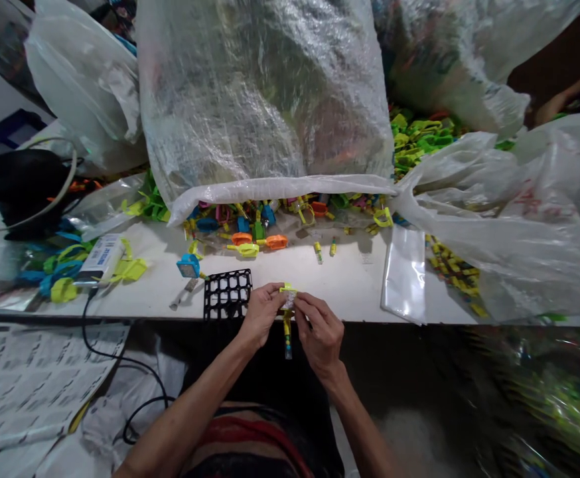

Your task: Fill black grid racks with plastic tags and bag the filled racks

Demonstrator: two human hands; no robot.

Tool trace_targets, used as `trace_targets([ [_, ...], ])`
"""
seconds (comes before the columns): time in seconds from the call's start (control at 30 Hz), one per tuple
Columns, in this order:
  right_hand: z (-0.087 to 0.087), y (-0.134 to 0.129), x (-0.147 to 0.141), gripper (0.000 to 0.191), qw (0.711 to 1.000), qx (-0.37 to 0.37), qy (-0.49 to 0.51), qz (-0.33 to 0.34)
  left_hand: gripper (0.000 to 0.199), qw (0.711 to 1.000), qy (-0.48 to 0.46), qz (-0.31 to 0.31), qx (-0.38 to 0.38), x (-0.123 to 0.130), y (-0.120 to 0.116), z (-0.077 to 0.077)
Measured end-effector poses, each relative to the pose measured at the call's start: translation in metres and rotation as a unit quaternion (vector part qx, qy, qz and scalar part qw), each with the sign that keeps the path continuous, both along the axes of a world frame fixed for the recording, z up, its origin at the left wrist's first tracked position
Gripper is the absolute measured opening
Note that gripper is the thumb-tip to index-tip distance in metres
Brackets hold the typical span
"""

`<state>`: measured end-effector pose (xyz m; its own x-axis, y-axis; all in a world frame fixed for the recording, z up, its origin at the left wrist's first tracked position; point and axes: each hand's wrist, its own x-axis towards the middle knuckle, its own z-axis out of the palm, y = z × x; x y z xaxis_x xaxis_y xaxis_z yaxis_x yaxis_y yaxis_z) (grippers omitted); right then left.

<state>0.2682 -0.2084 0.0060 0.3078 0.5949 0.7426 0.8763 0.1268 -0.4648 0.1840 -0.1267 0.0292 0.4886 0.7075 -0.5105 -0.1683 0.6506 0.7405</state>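
At the table's front edge, my left hand (264, 311) and my right hand (321, 330) pinch a small yellow-green toy watch (289, 299) between them. Its face looks pale and patterned. Below it hangs a slim clear tube (287, 337) with yellow and blue bits inside; whether the two are joined is hard to tell. Just left of my left hand lies a black plastic grid (227, 292). A blue toy watch (188, 265) rests by the grid's far left corner. Beyond my hands are orange toy watches (276, 241) and two short yellow tubes (318, 252).
A large plastic bag (265, 99) spills colourful pieces along the table's back. Clear flat sleeves (403, 273) lie at right, beside a bag (509, 239) with yellow tubes. A white boxy device (101, 260) trails a black cable (121, 362) over the left edge. Someone's arm (573, 93) shows far right.
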Motion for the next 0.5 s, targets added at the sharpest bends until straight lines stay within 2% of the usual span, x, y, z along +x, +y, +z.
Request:
trace_targets([
  [0.13, -0.0005, -0.0027, -0.0006, 0.023, 1.0, -0.003, 0.0, -0.004, 0.041, 1.0, -0.004, 0.005, 0.0, 0.0003, -0.0019, -0.0003],
  [0.3, -0.0027, -0.0047, 0.0003, 0.025, 1.0, -0.003, 0.001, -0.006, 0.04, 0.999, -0.021, -0.026, -0.009, -0.0018, -0.0045, 0.0005],
  [0.5, -0.0005, -0.0078, 0.002, 0.022, 0.997, -0.01, -0.071, -0.029, 0.042, 0.999, -0.025, -0.043, -0.005, -0.0012, -0.0063, 0.0003],
])
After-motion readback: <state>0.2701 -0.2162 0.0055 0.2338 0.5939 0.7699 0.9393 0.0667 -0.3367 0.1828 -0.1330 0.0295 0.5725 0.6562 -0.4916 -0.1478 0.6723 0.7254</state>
